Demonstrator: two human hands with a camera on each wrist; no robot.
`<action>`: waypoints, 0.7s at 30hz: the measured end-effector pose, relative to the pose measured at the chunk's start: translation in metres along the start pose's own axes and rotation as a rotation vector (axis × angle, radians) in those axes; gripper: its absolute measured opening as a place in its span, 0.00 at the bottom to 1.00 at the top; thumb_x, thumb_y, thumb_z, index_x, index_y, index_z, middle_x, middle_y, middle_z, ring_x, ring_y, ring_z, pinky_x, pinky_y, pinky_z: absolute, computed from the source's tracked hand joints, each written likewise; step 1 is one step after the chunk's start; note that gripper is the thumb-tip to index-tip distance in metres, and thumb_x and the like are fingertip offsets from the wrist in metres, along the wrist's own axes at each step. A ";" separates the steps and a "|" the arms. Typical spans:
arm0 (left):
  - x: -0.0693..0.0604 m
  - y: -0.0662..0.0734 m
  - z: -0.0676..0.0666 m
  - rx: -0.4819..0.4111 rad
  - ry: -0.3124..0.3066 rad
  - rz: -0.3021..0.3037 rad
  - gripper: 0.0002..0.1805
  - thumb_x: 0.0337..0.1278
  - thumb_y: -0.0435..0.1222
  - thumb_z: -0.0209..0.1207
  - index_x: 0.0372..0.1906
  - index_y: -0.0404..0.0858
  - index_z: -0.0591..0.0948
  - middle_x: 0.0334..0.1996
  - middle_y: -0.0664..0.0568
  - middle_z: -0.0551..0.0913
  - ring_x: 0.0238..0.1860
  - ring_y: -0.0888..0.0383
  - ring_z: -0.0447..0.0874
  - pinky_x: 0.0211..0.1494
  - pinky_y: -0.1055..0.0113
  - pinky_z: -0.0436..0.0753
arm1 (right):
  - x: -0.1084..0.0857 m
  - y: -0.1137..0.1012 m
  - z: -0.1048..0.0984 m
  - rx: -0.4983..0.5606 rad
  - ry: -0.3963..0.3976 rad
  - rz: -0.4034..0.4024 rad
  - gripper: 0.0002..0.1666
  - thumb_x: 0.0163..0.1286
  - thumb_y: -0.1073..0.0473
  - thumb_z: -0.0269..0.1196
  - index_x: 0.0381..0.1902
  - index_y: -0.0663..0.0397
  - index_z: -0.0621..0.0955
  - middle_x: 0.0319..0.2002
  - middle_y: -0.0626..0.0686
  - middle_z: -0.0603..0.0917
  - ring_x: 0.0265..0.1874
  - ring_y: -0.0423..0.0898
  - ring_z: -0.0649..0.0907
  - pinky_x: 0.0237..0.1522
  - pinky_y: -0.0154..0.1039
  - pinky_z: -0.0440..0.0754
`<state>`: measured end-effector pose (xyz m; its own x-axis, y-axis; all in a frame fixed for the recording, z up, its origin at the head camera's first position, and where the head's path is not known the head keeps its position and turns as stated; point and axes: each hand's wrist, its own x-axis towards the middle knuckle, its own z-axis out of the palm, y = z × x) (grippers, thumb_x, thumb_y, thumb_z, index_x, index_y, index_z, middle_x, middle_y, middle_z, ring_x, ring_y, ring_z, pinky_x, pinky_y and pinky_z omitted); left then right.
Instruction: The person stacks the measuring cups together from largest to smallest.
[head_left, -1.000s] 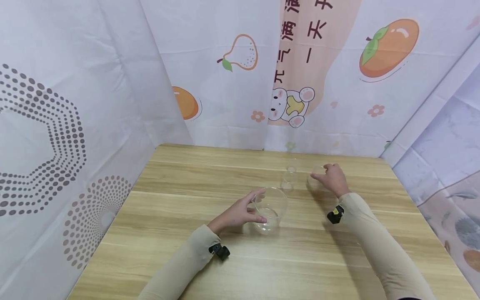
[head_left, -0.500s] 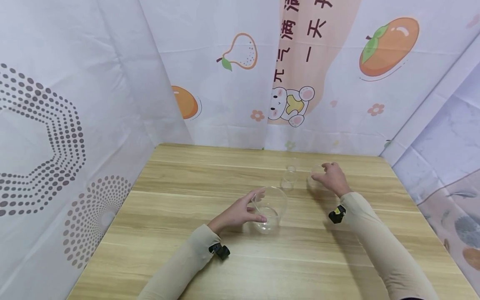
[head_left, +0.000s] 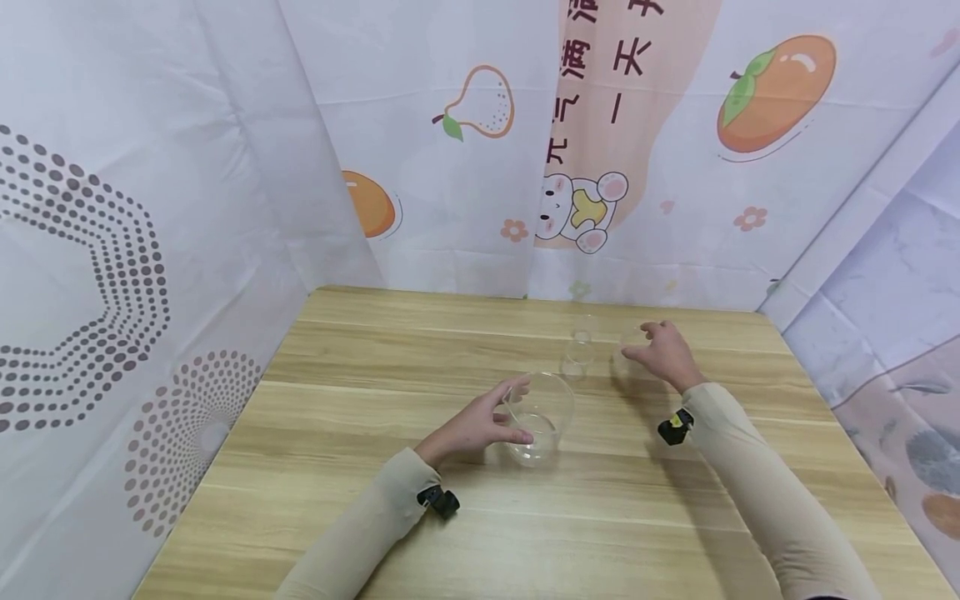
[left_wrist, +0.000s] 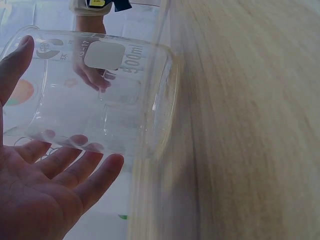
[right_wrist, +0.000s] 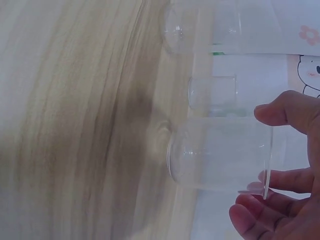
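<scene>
My left hand (head_left: 480,423) holds a large clear glass beaker (head_left: 543,417) from its left side, thumb in front and fingers behind. The left wrist view shows this beaker (left_wrist: 100,95) upright on the wood, with "500ml" printed on its wall. Farther back on the right, my right hand (head_left: 663,354) grips a smaller clear beaker (right_wrist: 220,152) near its rim, between thumb and fingers. Whether that beaker's base touches the table cannot be told. Between the two hands stand small clear glass vessels (head_left: 577,354) in a line going back; their outlines are faint.
The wood-grain table (head_left: 337,417) carries all the glassware. A white printed curtain (head_left: 450,200) hangs along its back edge, and further curtains (head_left: 247,167) close off the left and right sides.
</scene>
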<state>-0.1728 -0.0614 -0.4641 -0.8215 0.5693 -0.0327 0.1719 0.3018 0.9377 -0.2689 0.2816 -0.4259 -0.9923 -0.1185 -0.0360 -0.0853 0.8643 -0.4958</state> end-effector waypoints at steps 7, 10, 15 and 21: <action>0.000 -0.001 0.001 0.002 -0.002 0.006 0.50 0.51 0.44 0.71 0.76 0.53 0.55 0.74 0.46 0.63 0.75 0.51 0.58 0.68 0.52 0.75 | -0.003 -0.007 -0.006 -0.023 0.001 -0.022 0.41 0.65 0.50 0.62 0.63 0.79 0.67 0.55 0.77 0.70 0.52 0.70 0.74 0.52 0.62 0.76; 0.000 0.000 0.001 0.000 -0.001 0.005 0.50 0.51 0.44 0.71 0.76 0.53 0.55 0.74 0.46 0.63 0.74 0.51 0.59 0.68 0.52 0.74 | -0.003 -0.012 -0.009 -0.029 0.008 -0.032 0.41 0.64 0.50 0.64 0.63 0.79 0.68 0.55 0.77 0.71 0.52 0.70 0.75 0.52 0.62 0.76; 0.000 0.002 0.000 -0.005 -0.003 0.008 0.50 0.51 0.43 0.71 0.76 0.52 0.55 0.73 0.46 0.63 0.74 0.51 0.59 0.69 0.51 0.74 | -0.004 -0.017 -0.012 -0.036 0.003 -0.037 0.41 0.64 0.50 0.64 0.63 0.78 0.68 0.55 0.77 0.70 0.52 0.70 0.75 0.52 0.62 0.77; 0.000 0.002 0.000 -0.011 -0.003 0.006 0.50 0.51 0.42 0.71 0.76 0.52 0.55 0.73 0.45 0.63 0.75 0.50 0.58 0.69 0.51 0.74 | -0.004 -0.022 -0.016 -0.046 0.001 -0.046 0.41 0.64 0.49 0.63 0.63 0.77 0.68 0.56 0.76 0.70 0.50 0.69 0.76 0.50 0.61 0.77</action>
<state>-0.1723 -0.0609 -0.4626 -0.8190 0.5731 -0.0282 0.1705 0.2900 0.9417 -0.2643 0.2709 -0.4009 -0.9874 -0.1579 -0.0132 -0.1346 0.8795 -0.4564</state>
